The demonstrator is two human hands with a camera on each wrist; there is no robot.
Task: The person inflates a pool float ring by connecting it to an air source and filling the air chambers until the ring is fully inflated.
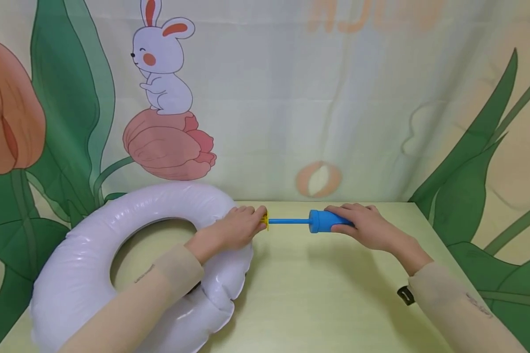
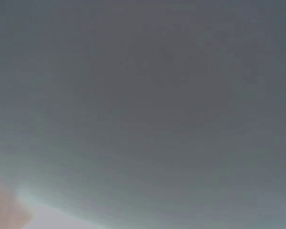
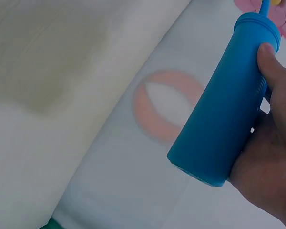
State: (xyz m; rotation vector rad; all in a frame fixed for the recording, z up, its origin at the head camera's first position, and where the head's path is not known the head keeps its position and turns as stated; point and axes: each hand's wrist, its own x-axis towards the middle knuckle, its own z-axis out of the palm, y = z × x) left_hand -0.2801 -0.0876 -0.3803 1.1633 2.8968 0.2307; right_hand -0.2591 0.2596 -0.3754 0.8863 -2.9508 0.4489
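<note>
A blue hand pump [image 1: 326,221] is held level above the table between both hands. My right hand [image 1: 368,224] grips its blue barrel, thumb along one side, as the right wrist view also shows with the barrel [image 3: 224,100] up close. At the other end, my left hand [image 1: 236,228] holds the yellow end piece [image 1: 266,220], most of it hidden by the fingers. A length of thin blue rod [image 1: 289,221] shows between the two. Beneath and beside my left forearm lies a white inflatable ring [image 1: 79,255], looking plump, with creases along its seam. The left wrist view is a grey blur.
The pale yellow-green table [image 1: 318,304] carries the ring on its left side. Behind it hangs a printed cloth [image 1: 265,98] with a rabbit, tulips and leaves. A small black piece [image 1: 406,295] sits by my right cuff.
</note>
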